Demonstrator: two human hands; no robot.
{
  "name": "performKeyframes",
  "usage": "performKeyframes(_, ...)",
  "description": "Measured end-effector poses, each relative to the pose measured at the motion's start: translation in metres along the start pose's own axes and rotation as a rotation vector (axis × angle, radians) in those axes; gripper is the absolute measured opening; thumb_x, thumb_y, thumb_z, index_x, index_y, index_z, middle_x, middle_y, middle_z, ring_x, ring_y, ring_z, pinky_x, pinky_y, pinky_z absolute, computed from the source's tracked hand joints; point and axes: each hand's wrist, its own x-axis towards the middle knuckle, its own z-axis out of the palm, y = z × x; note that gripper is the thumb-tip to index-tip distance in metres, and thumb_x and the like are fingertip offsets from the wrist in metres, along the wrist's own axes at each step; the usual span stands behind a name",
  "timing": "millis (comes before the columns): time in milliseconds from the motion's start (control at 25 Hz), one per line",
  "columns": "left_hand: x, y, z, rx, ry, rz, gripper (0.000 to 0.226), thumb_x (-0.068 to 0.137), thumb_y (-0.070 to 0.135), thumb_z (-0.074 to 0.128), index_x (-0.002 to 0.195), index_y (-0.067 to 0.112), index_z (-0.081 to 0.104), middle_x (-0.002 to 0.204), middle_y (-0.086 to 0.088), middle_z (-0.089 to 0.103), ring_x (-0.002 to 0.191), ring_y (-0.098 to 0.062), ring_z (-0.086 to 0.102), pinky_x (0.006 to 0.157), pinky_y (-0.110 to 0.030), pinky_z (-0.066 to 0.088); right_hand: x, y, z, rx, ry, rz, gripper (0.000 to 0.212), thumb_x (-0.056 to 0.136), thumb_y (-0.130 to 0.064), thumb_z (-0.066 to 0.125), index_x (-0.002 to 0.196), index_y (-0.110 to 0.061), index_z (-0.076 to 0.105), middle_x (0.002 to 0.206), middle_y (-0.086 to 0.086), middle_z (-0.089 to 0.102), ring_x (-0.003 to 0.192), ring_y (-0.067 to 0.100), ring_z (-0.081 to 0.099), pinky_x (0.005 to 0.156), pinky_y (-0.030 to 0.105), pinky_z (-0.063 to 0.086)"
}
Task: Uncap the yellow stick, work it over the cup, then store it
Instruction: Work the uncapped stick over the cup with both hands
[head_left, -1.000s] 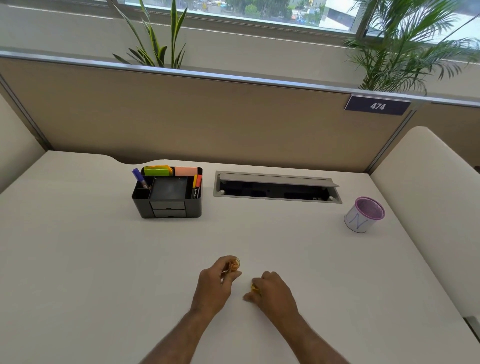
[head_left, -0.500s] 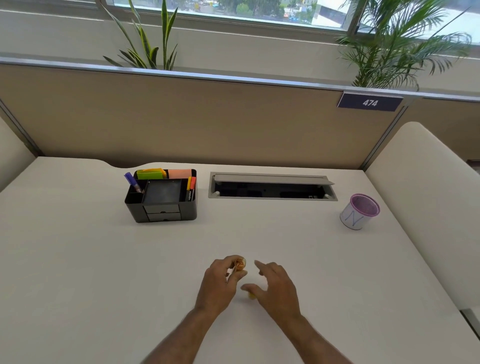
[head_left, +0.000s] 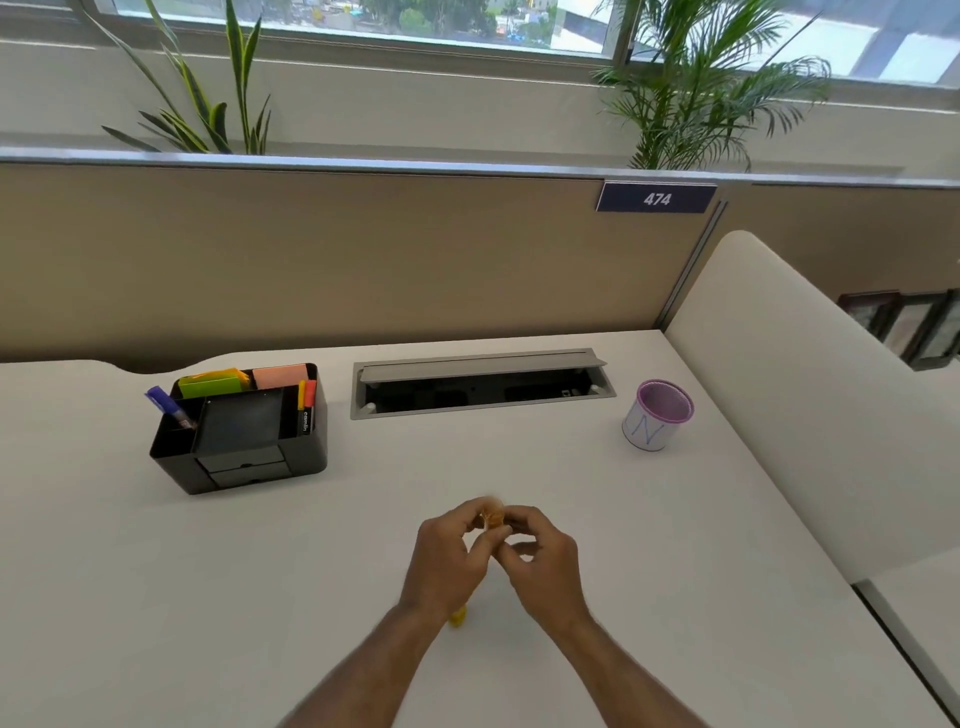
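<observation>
Both hands meet above the middle of the white desk (head_left: 156, 597). My left hand (head_left: 447, 558) is closed around the yellow stick (head_left: 492, 516), whose orange-yellow top end pokes out above the fingers. My right hand (head_left: 545, 556) pinches that top end with thumb and fingertips. A small yellow piece (head_left: 458, 617) shows just below my left wrist; whether it belongs to the stick or lies loose on the desk I cannot tell. The white cup (head_left: 655, 422), with a purple rim and a blue N, stands upright far off to the right.
A black desk organizer (head_left: 260, 467) with markers and sticky notes stands at the back left. An open cable tray (head_left: 480, 387) is recessed in the desk behind my hands. A beige partition closes the back, and a cream divider (head_left: 810, 415) runs along the right.
My right hand left the yellow piece on the desk, opened, then came up and closed on the top end of the stick in my left hand. The view shifted slightly.
</observation>
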Motion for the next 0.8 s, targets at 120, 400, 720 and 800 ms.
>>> performKeyframes(120,0.018,0.007,0.021,-0.054,-0.017,0.008,0.025,0.086,0.025,0.075,0.107,0.036,0.070,0.099,0.026,0.072,0.099,0.002,0.065,0.084,-0.021,0.056,0.015,0.004,-0.016,0.014,0.050,0.002,0.027,0.084,-0.007,0.073,0.102,-0.027,0.071,0.097,-0.018,0.075,0.093,0.007,0.071,0.073,0.023,0.059)
performKeyframes(400,0.063,-0.003,0.050,0.382,-0.287,-0.048,0.085,0.074,0.083,0.047,0.143,0.033,0.040,0.149,0.007,0.046,0.136,-0.015,0.041,0.110,-0.038,0.039,0.068,0.018,-0.081,-0.067,0.289,-0.021,0.029,0.086,-0.012,0.075,0.114,-0.019,0.068,0.097,-0.013,0.071,0.088,0.004,0.071,0.074,0.005,0.053)
performKeyframes(720,0.071,-0.063,0.063,0.894,-0.641,-0.136,0.125,0.062,0.095,0.037,0.146,0.030,-0.028,0.153,0.002,-0.042,0.140,-0.025,-0.039,0.109,-0.063,-0.024,0.162,0.045,-0.180,-0.427,0.529,0.086,0.028,0.090,-0.011,0.068,0.119,-0.009,0.069,0.101,0.016,0.065,0.091,0.030,0.062,0.075,0.022,0.042)
performKeyframes(800,0.072,-0.068,0.063,0.897,-0.671,-0.141,0.125,0.061,0.096,0.034,0.143,0.030,-0.034,0.151,0.001,-0.046,0.137,-0.024,-0.044,0.106,-0.063,-0.028,0.177,0.051,-0.192,-0.514,0.538,0.115,0.032,0.088,-0.003,0.066,0.120,-0.005,0.068,0.108,0.022,0.064,0.099,0.034,0.061,0.080,0.024,0.039)
